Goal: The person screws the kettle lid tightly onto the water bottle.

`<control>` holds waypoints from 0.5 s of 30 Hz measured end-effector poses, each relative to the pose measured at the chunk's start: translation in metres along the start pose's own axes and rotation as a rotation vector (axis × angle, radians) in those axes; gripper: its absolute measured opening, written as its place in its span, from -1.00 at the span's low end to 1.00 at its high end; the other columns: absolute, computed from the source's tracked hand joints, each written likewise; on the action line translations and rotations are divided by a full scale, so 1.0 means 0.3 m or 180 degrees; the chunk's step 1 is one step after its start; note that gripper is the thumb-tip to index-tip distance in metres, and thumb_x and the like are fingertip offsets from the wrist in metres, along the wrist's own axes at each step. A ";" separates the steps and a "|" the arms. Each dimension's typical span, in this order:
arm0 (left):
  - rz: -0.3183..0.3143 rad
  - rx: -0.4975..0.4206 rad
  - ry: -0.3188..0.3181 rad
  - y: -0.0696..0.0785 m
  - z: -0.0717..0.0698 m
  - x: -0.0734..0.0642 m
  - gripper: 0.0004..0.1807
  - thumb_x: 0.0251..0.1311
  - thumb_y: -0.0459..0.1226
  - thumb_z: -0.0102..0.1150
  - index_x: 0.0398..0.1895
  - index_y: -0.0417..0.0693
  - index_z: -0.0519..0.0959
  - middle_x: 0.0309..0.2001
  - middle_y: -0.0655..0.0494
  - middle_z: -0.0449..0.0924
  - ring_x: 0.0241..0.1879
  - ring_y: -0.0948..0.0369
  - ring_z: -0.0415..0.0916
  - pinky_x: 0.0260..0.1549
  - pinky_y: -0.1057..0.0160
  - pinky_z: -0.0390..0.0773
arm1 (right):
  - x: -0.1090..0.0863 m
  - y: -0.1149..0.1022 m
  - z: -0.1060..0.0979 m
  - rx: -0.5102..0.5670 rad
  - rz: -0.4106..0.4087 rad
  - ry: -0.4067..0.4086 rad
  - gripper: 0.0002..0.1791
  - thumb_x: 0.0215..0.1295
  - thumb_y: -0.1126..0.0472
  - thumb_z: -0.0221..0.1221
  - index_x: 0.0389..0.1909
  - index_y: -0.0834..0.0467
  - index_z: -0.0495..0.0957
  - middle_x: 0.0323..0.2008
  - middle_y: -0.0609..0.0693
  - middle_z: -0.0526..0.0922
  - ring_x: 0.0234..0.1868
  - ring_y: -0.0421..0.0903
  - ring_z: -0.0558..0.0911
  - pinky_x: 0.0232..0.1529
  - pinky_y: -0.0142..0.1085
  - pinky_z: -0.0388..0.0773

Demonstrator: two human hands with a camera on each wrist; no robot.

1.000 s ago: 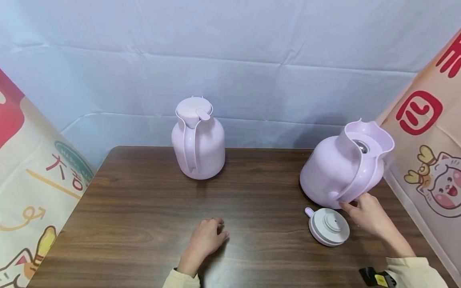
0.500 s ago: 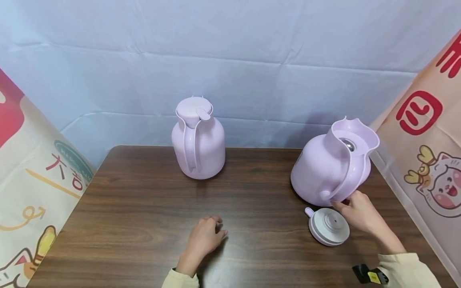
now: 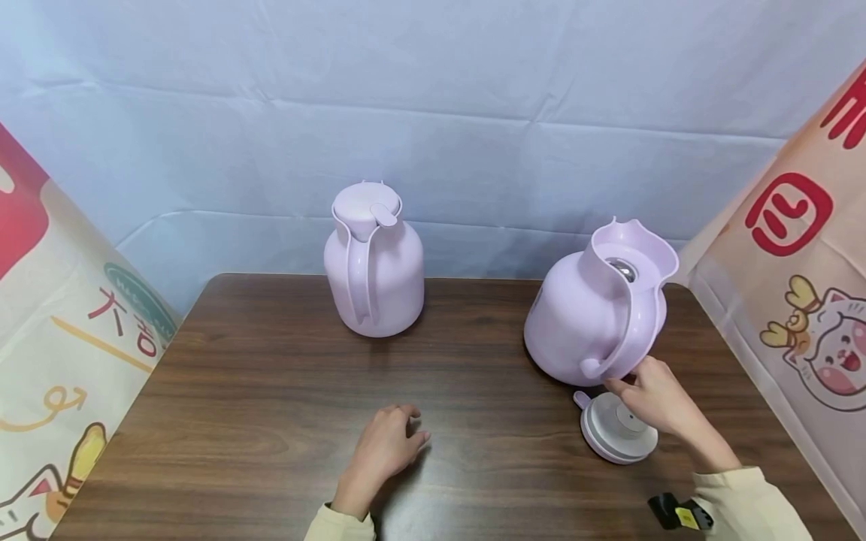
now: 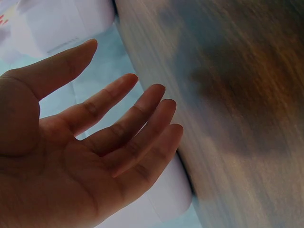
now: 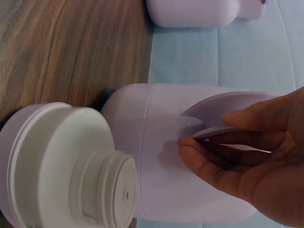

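Observation:
At the table's right side stands a lilac thermos jug (image 3: 575, 323) with its top uncovered, showing the shiny mouth inside the collar. My right hand (image 3: 649, 394) grips the lower end of its handle; in the right wrist view the thumb and fingers pinch the handle (image 5: 218, 130). A round lid (image 3: 612, 428), lilac with a pale grey underside, lies upside down on the table just below that hand, partly covered by it. Over the front middle of the table my left hand (image 3: 386, 443) rests with loosely bent fingers, holding nothing; its palm (image 4: 61, 171) shows bare in the left wrist view.
A second lilac thermos jug (image 3: 379, 278), with its lid on, stands near the back edge, left of centre. Pale cloth (image 3: 473, 150) hangs behind the brown wooden table (image 3: 271, 421). Printed cloths flank it on the left (image 3: 68, 361) and right (image 3: 798, 315).
The uncovered jug has moved left across the table with my right hand on its handle, closer to the lid and partly over it in the head view. My left hand has stayed nearly still.

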State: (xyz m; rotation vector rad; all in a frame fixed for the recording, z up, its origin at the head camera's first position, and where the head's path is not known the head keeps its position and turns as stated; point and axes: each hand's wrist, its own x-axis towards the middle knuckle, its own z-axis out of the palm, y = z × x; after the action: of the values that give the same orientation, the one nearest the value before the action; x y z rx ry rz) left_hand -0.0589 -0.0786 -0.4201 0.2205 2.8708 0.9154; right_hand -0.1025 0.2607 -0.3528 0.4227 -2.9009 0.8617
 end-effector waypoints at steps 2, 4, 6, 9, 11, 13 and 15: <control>0.0016 -0.0004 -0.0010 0.002 0.000 0.001 -0.69 -0.02 -0.23 0.30 -0.23 -0.24 0.57 -0.24 -0.15 0.56 -0.17 -0.07 0.50 -0.23 0.01 0.45 | 0.006 -0.011 0.007 0.0023 -0.0034 -0.0011 -0.87 -0.01 0.42 0.19 -0.38 0.34 0.52 -0.43 0.18 0.58 -0.39 0.05 0.51 -0.36 -0.04 0.40; 0.0048 0.0004 -0.0001 0.003 -0.001 0.002 -0.69 -0.02 -0.23 0.30 -0.23 -0.24 0.57 -0.25 -0.15 0.56 -0.19 -0.06 0.51 -0.24 0.02 0.46 | 0.012 -0.026 0.015 0.0050 -0.0068 -0.0028 -0.88 -0.01 0.42 0.19 -0.39 0.33 0.51 -0.44 0.16 0.58 -0.40 0.04 0.50 -0.36 -0.05 0.40; 0.0059 0.0004 -0.0007 0.005 -0.004 0.002 -0.69 -0.02 -0.22 0.29 -0.23 -0.23 0.57 -0.24 -0.14 0.55 -0.19 -0.06 0.51 -0.24 0.03 0.46 | 0.020 -0.042 0.024 0.0064 -0.0104 -0.0043 -0.90 -0.01 0.42 0.18 -0.42 0.30 0.51 -0.47 0.11 0.56 -0.41 0.01 0.49 -0.36 -0.06 0.40; 0.0072 0.0005 -0.0010 0.007 -0.008 0.004 -0.69 -0.01 -0.22 0.29 -0.23 -0.24 0.57 -0.24 -0.14 0.55 -0.19 -0.05 0.51 -0.24 0.04 0.46 | 0.031 -0.067 0.037 0.0093 -0.0128 -0.0100 -0.95 0.01 0.41 0.17 -0.47 0.25 0.50 -0.51 0.04 0.52 -0.46 -0.04 0.43 -0.40 -0.12 0.39; 0.0056 -0.0011 -0.0030 0.010 -0.009 0.006 -0.68 0.00 -0.22 0.28 -0.21 -0.24 0.57 -0.23 -0.15 0.55 -0.17 -0.06 0.50 -0.22 0.03 0.45 | 0.037 -0.083 0.046 0.0116 -0.0147 -0.0134 -0.95 0.02 0.40 0.17 -0.48 0.25 0.49 -0.52 0.01 0.51 -0.47 -0.07 0.41 -0.43 -0.16 0.37; 0.0030 -0.0037 -0.0042 0.012 -0.010 0.006 -0.68 0.01 -0.23 0.28 -0.20 -0.25 0.56 -0.21 -0.17 0.55 -0.16 -0.07 0.50 -0.21 0.02 0.45 | 0.041 -0.098 0.055 0.0153 -0.0180 -0.0170 -0.97 0.03 0.41 0.16 -0.48 0.26 0.49 -0.54 -0.01 0.49 -0.49 -0.08 0.40 -0.45 -0.19 0.36; -0.0007 -0.0069 -0.0057 0.016 -0.010 0.007 -0.67 0.02 -0.23 0.27 -0.19 -0.26 0.56 -0.20 -0.18 0.55 -0.14 -0.08 0.49 -0.19 0.01 0.45 | 0.045 -0.113 0.064 0.0174 -0.0210 -0.0203 -0.97 0.05 0.41 0.15 -0.47 0.26 0.49 -0.58 -0.05 0.43 -0.51 -0.10 0.38 -0.46 -0.23 0.33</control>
State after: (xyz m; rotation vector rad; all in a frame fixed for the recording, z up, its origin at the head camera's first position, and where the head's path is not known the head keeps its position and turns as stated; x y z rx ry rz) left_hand -0.0609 -0.0761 -0.4151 0.2221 2.8428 0.9388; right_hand -0.1059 0.2198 -0.3491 0.5570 -2.9077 0.9363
